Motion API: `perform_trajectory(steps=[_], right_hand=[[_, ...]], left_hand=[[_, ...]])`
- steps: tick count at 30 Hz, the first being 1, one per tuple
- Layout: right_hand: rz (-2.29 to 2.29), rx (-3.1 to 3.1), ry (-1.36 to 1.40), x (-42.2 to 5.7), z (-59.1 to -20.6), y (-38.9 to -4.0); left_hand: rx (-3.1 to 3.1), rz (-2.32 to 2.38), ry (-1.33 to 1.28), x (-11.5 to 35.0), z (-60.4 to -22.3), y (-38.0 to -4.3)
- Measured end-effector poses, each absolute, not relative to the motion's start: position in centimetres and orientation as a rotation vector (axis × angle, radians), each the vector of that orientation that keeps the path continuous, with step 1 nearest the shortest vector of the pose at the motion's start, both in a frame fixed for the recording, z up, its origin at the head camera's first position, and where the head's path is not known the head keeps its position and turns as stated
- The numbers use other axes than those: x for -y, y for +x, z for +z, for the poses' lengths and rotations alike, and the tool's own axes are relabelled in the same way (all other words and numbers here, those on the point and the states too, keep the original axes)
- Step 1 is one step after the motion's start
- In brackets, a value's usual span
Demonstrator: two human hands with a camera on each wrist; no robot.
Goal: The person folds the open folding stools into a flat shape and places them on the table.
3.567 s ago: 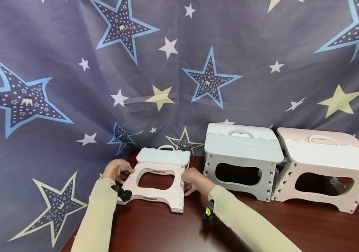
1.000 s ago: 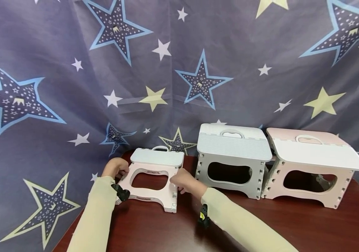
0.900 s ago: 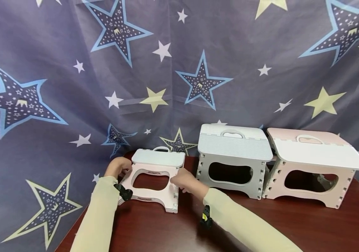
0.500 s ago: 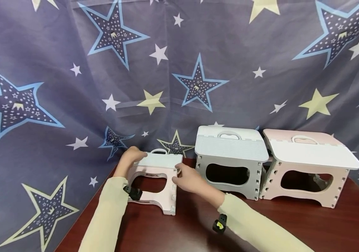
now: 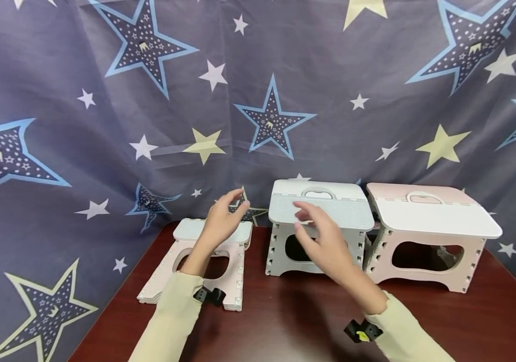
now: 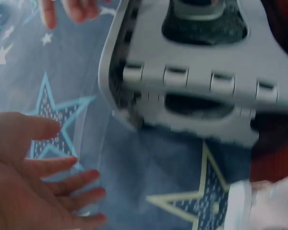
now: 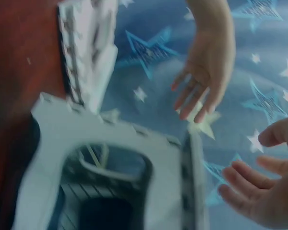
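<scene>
A folded pink step stool (image 5: 235, 271) with a pale blue top panel lies flat on the table at the left. My left hand (image 5: 223, 219) is raised in front of it, fingers spread and holding nothing. In the middle stands an unfolded grey stool (image 5: 321, 215), its handle on top. My right hand (image 5: 328, 246) hovers before this grey stool with fingers apart, also holding nothing. The left wrist view has the left hand (image 6: 43, 177) beside the stool's legs, palm showing. In the right wrist view the right hand (image 7: 264, 182) is off the grey stool's side.
An unfolded pink stool (image 5: 439, 221) with a half-white top stands close to the grey one, at the right. All rest on a dark red-brown table (image 5: 267, 327). Behind hangs a blue-grey cloth (image 5: 330, 60) with stars.
Both hands have let go of the folded stool's sides. They have lifted and moved right, the right hand now before the grey stool. The view has shifted slightly; the stools stay in place.
</scene>
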State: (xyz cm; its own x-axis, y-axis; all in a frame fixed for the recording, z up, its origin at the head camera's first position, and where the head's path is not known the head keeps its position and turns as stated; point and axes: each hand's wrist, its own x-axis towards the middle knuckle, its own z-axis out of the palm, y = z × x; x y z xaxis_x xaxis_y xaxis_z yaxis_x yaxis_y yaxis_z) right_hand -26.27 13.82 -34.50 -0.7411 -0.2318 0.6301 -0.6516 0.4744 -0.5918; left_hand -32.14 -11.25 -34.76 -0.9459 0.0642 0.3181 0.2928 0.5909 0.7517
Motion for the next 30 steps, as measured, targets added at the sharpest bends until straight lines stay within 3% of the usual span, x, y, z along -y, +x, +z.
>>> perform_trajectory(steps=[7, 14, 30], right_hand=[[1.069, 2.195, 0.645, -18.1, -33.4, -25.8], [1.22, 2.239, 0.484, -21.3, -34.6, -25.7], [1.287, 2.287, 0.352, -23.5, -37.6, -26.0]], left_hand=[[2.272, -1.671, -0.462, 8.9, -35.5, -31.2], [2.108, -1.963, -0.502, 7.6, -36.7, -30.9], [1.991, -2.246, -0.511, 6.4, -39.1, -31.6]])
